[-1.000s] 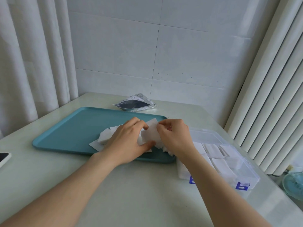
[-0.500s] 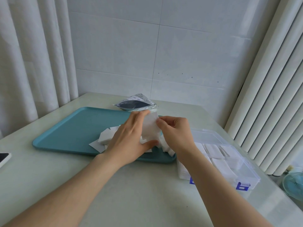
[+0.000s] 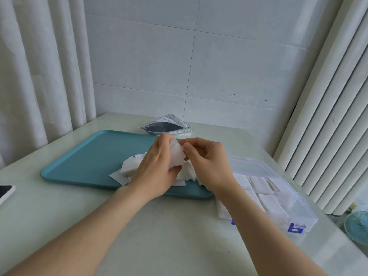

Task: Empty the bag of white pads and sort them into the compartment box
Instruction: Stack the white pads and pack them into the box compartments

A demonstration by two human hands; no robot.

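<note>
My left hand (image 3: 157, 168) holds a small stack of white pads (image 3: 176, 156) upright above the teal tray (image 3: 83, 164). My right hand (image 3: 209, 162) pinches the stack's right edge with thumb and forefinger. Loose white pads (image 3: 129, 169) lie in a heap on the tray beneath both hands, partly hidden by them. The clear compartment box (image 3: 298, 208) stands open to the right of the tray, with white pads (image 3: 260, 184) in several compartments. The emptied bag (image 3: 165, 127), silver with a dark opening, lies flat behind the tray.
A phone (image 3: 6, 193) lies at the table's left edge. Curtains hang on the left, a white ribbed radiator (image 3: 328, 116) stands on the right, and a small blue fan (image 3: 358, 226) sits low at the far right. The box's lid (image 3: 249, 166) lies open behind it.
Both hands have lifted the stack of pads up off the heap and turned it upright. My right hand has shifted its pinch to the stack's upper right edge.
</note>
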